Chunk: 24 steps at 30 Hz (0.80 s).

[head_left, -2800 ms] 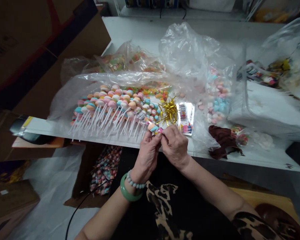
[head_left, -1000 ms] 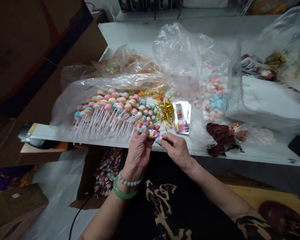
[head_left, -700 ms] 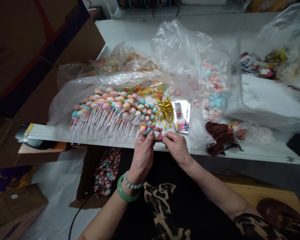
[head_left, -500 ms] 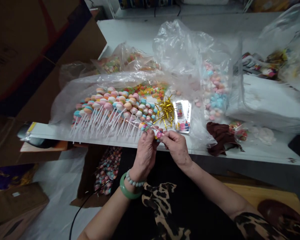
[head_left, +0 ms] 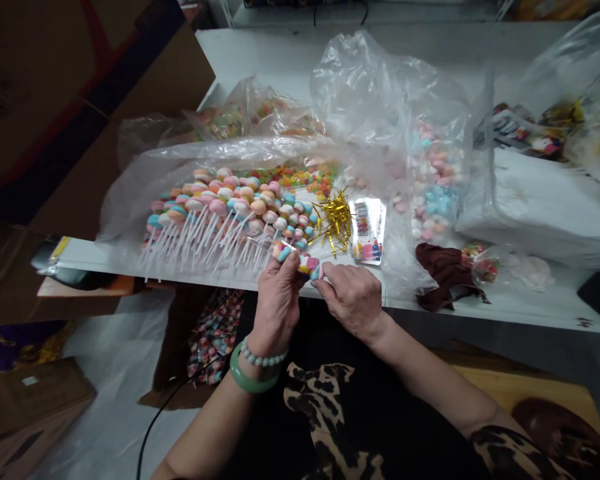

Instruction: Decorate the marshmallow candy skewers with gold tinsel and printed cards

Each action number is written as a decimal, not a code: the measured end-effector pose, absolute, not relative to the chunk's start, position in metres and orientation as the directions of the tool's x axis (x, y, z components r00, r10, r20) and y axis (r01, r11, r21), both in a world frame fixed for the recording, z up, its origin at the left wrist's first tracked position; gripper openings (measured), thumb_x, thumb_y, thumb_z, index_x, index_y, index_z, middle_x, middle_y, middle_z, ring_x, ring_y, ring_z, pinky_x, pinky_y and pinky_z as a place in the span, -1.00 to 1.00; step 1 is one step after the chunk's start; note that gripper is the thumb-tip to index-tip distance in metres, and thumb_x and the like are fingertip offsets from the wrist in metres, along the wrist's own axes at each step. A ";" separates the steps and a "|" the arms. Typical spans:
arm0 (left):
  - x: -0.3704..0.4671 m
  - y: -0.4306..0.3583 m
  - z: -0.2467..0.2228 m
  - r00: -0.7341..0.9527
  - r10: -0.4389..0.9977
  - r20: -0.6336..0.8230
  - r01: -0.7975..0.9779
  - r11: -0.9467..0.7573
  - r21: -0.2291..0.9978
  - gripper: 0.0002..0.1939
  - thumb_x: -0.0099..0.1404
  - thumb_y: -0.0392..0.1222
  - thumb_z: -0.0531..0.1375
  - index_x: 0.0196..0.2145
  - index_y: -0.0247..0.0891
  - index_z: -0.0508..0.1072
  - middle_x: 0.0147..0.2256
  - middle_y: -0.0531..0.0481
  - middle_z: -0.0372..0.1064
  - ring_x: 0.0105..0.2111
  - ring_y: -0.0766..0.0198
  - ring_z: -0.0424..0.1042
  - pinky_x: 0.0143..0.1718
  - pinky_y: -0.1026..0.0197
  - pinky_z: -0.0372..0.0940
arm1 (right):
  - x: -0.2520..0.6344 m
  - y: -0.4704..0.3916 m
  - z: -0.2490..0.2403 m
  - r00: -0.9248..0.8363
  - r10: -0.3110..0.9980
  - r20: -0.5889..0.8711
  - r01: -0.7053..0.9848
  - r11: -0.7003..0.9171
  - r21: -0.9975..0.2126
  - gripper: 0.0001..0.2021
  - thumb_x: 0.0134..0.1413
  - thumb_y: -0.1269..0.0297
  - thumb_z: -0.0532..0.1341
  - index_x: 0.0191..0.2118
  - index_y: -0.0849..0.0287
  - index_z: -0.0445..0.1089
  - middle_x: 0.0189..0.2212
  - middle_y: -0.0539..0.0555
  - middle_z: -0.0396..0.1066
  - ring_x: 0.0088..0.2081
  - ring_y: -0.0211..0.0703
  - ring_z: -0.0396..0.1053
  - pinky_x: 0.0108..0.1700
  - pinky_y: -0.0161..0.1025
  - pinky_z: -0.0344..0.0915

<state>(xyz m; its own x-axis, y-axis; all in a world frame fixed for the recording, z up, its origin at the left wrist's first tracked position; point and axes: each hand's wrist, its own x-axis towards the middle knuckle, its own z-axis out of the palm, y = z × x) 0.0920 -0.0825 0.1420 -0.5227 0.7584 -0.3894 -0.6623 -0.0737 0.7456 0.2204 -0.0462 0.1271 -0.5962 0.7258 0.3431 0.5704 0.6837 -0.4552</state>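
Between my two hands is a candy in a clear wrapper [head_left: 309,267], with pink, blue and yellow pieces showing. My left hand [head_left: 280,297] is closed round its left part, thumb on top. The fingertips of my right hand [head_left: 353,297] pinch its right end. Just beyond lie many pastel candies on white sticks [head_left: 220,207], in rows on a plastic sheet. Gold twist ties [head_left: 336,220] form a loose pile near my fingers. Beside them is a stack of printed cards [head_left: 368,230].
Clear bags of pastel sweets [head_left: 435,193] and gummy candies [head_left: 300,175] lie further back. A brown cloth [head_left: 443,277] is at the table's right front edge. A large cardboard box [head_left: 105,87] rises at left; an open box of wrapped candies [head_left: 215,340] sits below.
My hands have drawn slightly apart, the left moving left and the right a little right. More of the wrapped candy's coloured pieces show between them. The view has shifted slightly.
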 end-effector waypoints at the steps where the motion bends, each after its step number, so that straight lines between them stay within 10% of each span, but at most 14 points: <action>1: 0.093 -0.082 0.141 -0.523 0.760 -0.386 -0.658 -0.072 0.749 -0.72 0.02 -0.15 0.42 -0.32 -0.29 0.52 -0.40 0.05 0.49 -0.45 0.40 0.42 -0.40 0.35 0.30 | 0.220 -0.047 0.128 -0.603 0.715 0.355 0.583 0.698 -0.417 -0.71 0.27 0.12 0.10 -0.22 0.21 0.47 -0.47 0.12 0.46 -0.41 -0.16 0.32 -0.32 -0.25 0.05; 11: 0.099 -0.087 0.132 -0.600 0.756 -0.263 -0.502 -0.100 0.859 -0.74 0.12 -0.09 0.36 -0.26 -0.28 0.54 -0.29 0.01 0.50 -0.31 0.34 0.43 -0.16 0.26 0.30 | 0.215 -0.042 0.131 -0.506 0.857 0.094 0.578 0.418 -0.701 -0.75 0.26 0.19 0.10 -0.41 0.09 0.42 -0.52 -0.02 0.46 -0.47 -0.24 0.32 -0.40 -0.31 0.04; 18: 0.106 -0.087 0.127 -0.456 0.802 -0.386 -0.670 -0.025 0.742 -0.73 0.13 -0.03 0.35 -0.42 -0.31 0.48 -0.44 0.06 0.43 -0.43 0.40 0.37 -0.26 0.30 0.31 | 0.212 -0.049 0.123 -0.572 0.755 0.320 0.617 0.653 -0.440 -0.75 0.23 0.32 0.06 -0.40 0.18 0.43 -0.53 0.11 0.44 -0.46 -0.16 0.31 -0.35 -0.23 0.04; 24: 0.095 -0.086 0.128 -0.389 0.823 -0.414 -0.755 -0.028 0.655 -0.76 0.14 -0.07 0.35 -0.35 -0.30 0.50 -0.38 0.03 0.46 -0.37 0.37 0.42 -0.21 0.28 0.35 | 0.218 -0.043 0.130 -0.527 0.844 0.101 0.426 0.365 -0.828 -0.83 0.23 0.25 0.13 -0.18 0.09 0.46 -0.29 0.04 0.53 -0.30 -0.19 0.42 -0.26 -0.32 0.20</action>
<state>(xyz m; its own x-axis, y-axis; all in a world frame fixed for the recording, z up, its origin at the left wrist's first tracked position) 0.0952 -0.0861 0.1275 -0.3892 0.8230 -0.4138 -0.7554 -0.0281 0.6546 0.2179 -0.0427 0.1304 -0.5273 0.8437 0.1007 0.4262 0.3651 -0.8277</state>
